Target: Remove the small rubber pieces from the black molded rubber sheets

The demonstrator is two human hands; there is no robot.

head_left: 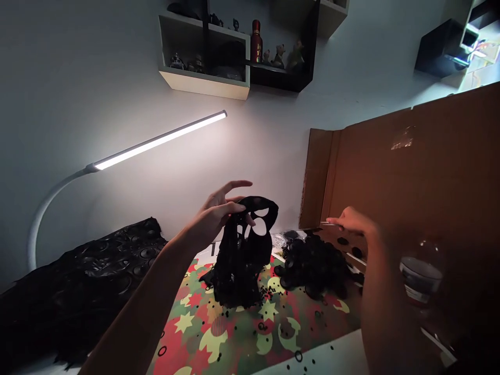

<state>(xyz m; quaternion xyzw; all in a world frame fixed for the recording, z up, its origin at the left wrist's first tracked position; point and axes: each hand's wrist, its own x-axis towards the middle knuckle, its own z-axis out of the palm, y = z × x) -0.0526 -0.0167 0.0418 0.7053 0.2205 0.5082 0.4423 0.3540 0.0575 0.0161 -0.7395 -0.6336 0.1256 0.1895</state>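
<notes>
Up in front of me, my left hand (223, 207) pinches the top edge of a limp black sheet with round holes (258, 247), index finger stretched out above it. The sheet hangs down, and its lower end lies bunched on the patterned table cover. Off to the right, my right hand (353, 221) is closed on a thin pale stick-like tool (331, 223) that points left, apart from the sheet. Below and between the hands is a heap of black rings and discs (312, 265). Small black bits (269, 292) are scattered by the sheet's foot.
More black sheeting with round marks (125, 260) is piled at the left, under a lit lamp (164, 140). A cardboard wall (390, 172) bounds the right side, with a clear plastic container (422, 273) near it. Wall shelves (207, 83) hang above.
</notes>
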